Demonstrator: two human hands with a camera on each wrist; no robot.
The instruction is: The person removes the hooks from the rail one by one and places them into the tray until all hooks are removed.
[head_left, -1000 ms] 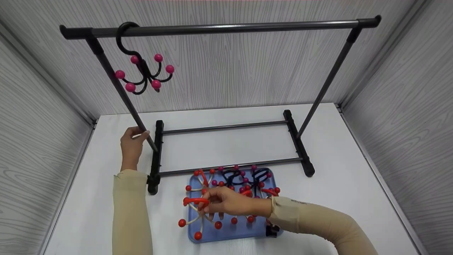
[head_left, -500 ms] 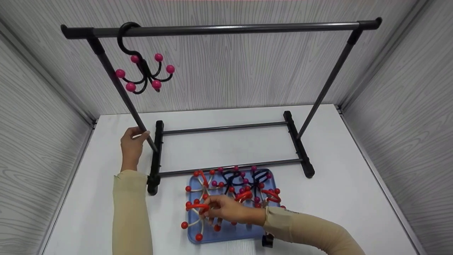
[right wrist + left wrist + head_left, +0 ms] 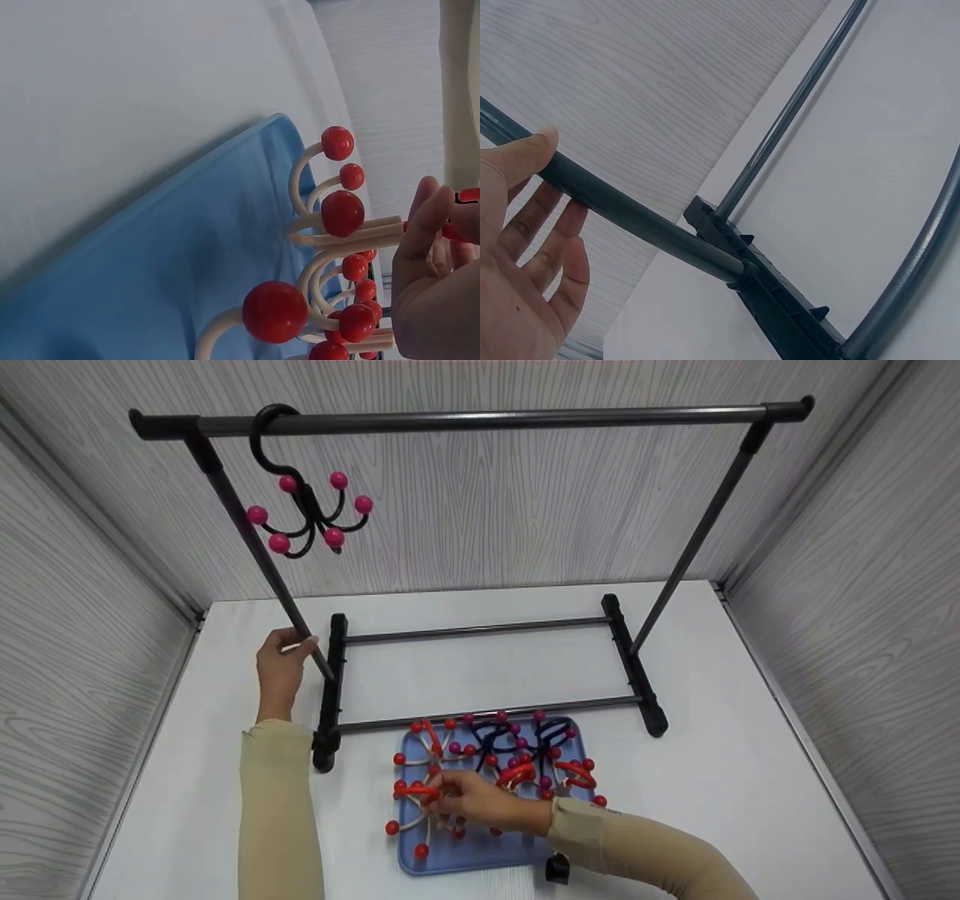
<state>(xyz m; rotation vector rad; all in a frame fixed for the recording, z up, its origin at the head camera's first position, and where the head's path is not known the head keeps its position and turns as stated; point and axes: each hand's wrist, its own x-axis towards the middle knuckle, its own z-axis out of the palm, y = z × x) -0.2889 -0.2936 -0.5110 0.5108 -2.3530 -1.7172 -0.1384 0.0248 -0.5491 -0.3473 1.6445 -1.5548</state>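
My right hand (image 3: 480,802) pinches a cream multi-hook hanger at its neck, near the red hook (image 3: 412,790). The hanger's arms end in red balls (image 3: 342,213) and spread over the left part of a blue tray (image 3: 480,861). Part of the neck is hidden behind the fingers. At the rack's left side, my left hand (image 3: 281,671) grips the lower part of the dark upright pole (image 3: 645,229) between thumb and fingers. Up on the rack's top bar (image 3: 525,418), near its left end, hangs a black multi-hook hanger (image 3: 309,506) with pink balls.
Several more hangers lie in the tray: red-and-cream ones, such as the hanger (image 3: 577,771) at the right, and black ones with pink balls, such as the hanger (image 3: 487,739) at the back. The rack's base bar (image 3: 450,718) runs right behind the tray. Grey walls (image 3: 862,585) enclose the table.
My right hand has dipped with the red-and-cream hanger, which has then come up slightly; the forearm has shifted left and down. My left hand stays on the pole.
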